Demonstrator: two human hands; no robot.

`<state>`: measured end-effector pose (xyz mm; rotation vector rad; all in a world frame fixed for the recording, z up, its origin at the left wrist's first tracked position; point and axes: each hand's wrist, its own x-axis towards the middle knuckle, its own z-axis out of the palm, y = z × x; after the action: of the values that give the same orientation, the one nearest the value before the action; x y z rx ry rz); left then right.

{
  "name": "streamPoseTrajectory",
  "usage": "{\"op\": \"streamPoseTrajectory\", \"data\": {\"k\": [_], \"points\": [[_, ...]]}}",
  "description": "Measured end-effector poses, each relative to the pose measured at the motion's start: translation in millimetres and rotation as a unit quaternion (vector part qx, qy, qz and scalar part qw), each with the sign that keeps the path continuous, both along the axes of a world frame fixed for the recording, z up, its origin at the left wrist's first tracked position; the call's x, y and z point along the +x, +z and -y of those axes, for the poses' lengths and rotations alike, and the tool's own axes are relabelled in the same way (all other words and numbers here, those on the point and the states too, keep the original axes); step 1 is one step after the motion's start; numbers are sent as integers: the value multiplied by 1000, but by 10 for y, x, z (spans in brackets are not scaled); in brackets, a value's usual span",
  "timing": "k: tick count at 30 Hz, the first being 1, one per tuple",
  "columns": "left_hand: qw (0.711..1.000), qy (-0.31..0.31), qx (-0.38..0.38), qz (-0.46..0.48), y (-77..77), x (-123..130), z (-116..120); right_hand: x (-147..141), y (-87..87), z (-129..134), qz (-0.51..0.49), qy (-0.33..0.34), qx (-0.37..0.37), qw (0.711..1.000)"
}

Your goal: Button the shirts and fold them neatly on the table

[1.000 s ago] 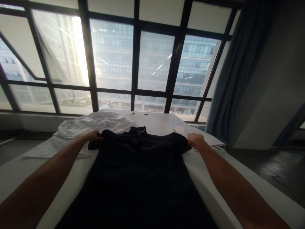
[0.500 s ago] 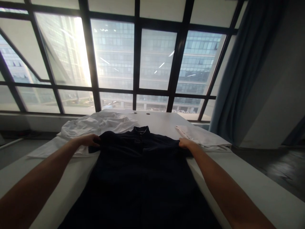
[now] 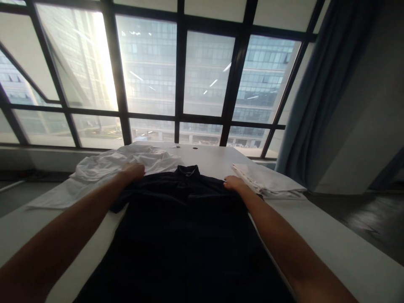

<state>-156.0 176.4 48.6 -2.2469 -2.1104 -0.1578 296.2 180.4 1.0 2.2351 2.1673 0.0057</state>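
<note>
You're getting no readable lettering here: the dark shirt [image 3: 189, 240] is showing you no legible label or brand, and no numbers or signs are coming through.

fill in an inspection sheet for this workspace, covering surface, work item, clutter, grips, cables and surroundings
surface: white table, dark round spots near its far edge
work item: dark short-sleeved shirt, spread on the table, collar toward the windows
clutter: crumpled white cloth at left, flatter white fabric at right
grips: left grip and right grip at the shirt's shoulders; how firmly closed is unclear
cables: nothing seen
surroundings: dark-framed windows ahead, blue curtain at right
</note>
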Motion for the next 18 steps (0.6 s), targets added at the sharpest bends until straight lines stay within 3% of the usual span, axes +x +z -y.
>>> {"op": "streamPoseTrajectory", "data": {"k": [3, 7, 11, 15, 18], "points": [[999, -49, 6, -13, -175, 382, -129, -293, -7, -136, -21, 49, 5, 999], [991, -121, 63, 12, -401, 873, -199, -726, -19, -157, -85, 106, 77, 988], [980, -173, -27, 89, -533, 1248, -181, -1112, -46, -54, -156, 173, 43, 972], [980, -166, -68, 84, -591, 1456, -162, -1298, -76, -8, -141, 177, -14, 974], [986, -143, -50, 73, -567, 1555, -135, -1334, -81, -40, -108, 160, 6, 981]]}}
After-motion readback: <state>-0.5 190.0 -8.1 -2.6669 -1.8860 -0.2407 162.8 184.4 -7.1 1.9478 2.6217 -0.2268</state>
